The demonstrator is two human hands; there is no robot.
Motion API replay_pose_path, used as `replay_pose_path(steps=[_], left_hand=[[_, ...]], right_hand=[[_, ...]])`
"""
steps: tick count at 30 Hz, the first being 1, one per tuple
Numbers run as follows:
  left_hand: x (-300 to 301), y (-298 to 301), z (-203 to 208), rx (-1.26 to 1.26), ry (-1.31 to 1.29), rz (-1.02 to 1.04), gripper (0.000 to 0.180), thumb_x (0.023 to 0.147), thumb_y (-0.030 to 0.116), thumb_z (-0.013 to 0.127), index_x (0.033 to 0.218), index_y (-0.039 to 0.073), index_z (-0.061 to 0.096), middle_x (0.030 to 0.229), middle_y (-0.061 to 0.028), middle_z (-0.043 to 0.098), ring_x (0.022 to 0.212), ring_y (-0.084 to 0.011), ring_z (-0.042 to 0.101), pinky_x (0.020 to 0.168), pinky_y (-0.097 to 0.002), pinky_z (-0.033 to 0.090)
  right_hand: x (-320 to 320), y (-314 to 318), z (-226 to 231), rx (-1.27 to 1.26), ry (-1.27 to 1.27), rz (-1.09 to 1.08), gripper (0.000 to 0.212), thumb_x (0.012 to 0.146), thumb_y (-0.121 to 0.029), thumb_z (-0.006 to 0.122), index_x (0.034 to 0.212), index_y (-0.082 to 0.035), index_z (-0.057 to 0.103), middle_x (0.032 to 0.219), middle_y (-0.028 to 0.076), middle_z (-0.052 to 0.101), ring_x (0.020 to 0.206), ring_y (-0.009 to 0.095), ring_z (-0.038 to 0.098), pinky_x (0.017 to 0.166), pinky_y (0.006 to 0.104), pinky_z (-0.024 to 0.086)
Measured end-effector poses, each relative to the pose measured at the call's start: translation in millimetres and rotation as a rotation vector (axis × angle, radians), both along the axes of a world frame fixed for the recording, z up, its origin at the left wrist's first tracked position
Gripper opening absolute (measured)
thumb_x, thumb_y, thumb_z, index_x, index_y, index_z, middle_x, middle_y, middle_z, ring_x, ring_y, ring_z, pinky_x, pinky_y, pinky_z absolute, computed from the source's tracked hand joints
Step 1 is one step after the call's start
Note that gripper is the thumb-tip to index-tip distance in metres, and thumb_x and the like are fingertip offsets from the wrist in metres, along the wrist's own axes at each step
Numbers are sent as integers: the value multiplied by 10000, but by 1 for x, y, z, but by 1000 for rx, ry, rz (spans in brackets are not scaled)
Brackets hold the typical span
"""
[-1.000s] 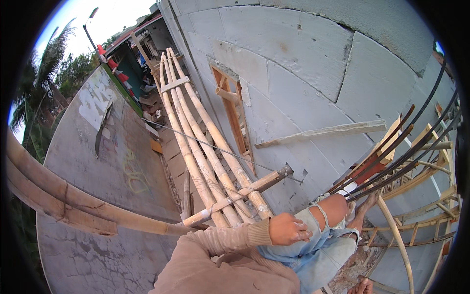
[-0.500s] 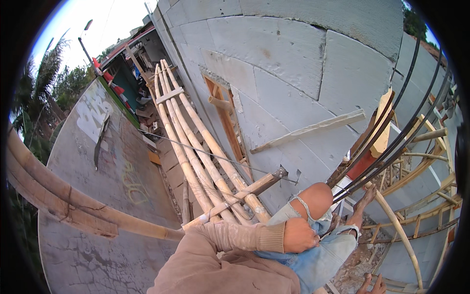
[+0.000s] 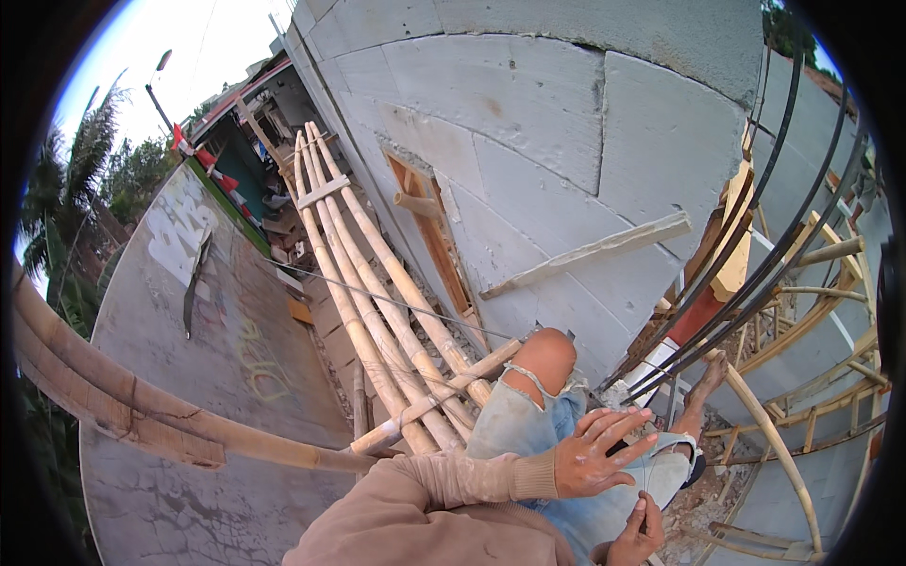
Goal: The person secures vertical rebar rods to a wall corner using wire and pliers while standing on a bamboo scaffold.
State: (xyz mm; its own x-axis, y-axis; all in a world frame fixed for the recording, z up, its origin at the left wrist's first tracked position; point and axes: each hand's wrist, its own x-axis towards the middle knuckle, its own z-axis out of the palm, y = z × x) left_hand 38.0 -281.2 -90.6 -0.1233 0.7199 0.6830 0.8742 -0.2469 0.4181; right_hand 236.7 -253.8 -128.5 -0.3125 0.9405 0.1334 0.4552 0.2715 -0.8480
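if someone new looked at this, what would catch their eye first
Probably the long bamboo poles, running away from the person left of centre, beside the tall pale grey wall. Then the dark curved rods down the right side. Low in the picture, the left hand is spread above ripped blue jeans, with the right hand just below, pinching what looks like a thin strand.

We count: two hands (image 3: 596, 458) (image 3: 638, 534); one thin wire (image 3: 645, 479); at least three long bamboo poles (image 3: 401, 291); one stout crosspiece (image 3: 488, 369); one pale batten (image 3: 323, 191); one wooden window frame (image 3: 442, 247); one slanting plank (image 3: 595, 253); one street lamp (image 3: 164, 60); overlapping dark bars (image 3: 751, 291), at least three.
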Motion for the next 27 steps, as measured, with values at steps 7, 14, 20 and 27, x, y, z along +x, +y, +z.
replay_pose_path(steps=[7, 14, 20, 27], left_hand=[[5, 1, -36, -284, -1677, -427, 425, 980, 140, 578, 1351, -50, 498, 1227, -163, 643, 1124, -227, 628, 943, -328, 518], [-1, -2, -39, -479, -1391, -347, 297, 990, 140, 564, 1211, -46, 632, 1089, -151, 705, 1052, -168, 655, 885, -288, 541], [-4, 22, -45, -514, -1165, -426, 308, 990, 130, 563, 1232, -52, 619, 1067, -146, 717, 1023, -159, 663, 868, -279, 539], [-19, 14, -45, -509, -1127, -355, 291, 966, 109, 599, 1201, -57, 640, 958, -113, 707, 833, -108, 643, 750, -245, 536]], right_hand=[[-22, -2, -1, -186, 239, 73, 242, 945, -146, 596, 1069, 34, 699, 786, 70, 663, 681, 150, 566, 609, 304, 470], [-40, 2, 3, -95, 188, 119, 237, 983, -116, 528, 1044, 73, 657, 770, 108, 615, 532, 110, 513, 487, 252, 411], [-42, 15, -5, 165, 86, 75, 250, 939, -30, 533, 1138, 56, 657, 853, 152, 663, 690, 219, 642, 610, 320, 505], [-52, 20, -14, 285, 14, 143, 426, 802, 101, 584, 1213, 1, 639, 896, 146, 671, 714, 274, 659, 649, 346, 524]])
